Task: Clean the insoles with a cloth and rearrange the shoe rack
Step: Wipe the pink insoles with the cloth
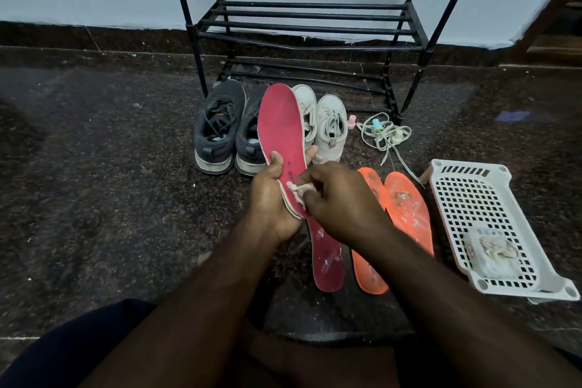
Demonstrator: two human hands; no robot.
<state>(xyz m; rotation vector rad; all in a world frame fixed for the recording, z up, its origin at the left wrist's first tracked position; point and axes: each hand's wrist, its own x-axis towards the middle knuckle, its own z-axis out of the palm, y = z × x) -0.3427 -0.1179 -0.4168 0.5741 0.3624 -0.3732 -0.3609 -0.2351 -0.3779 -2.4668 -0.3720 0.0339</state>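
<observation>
Speckled stone floor (110,135): red insole (281,123) clamped at heel by left hand (271,198); cloth (297,190) pinched in right hand (343,201). Judged light, flexible; best held mid-length.

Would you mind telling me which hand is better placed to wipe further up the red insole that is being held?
The right hand. It already pinches the cloth against the held red insole near its heel, while the left hand grips that insole from the side and must keep it steady.

Two pink foam insoles (282,123) (326,257) and two orange foam insoles (368,264) (407,208). Two dark grey sneakers (217,129) (250,142), two white sneakers (307,107) (330,126). One black metal shoe rack (308,22), one white perforated plastic basket (485,217).
</observation>
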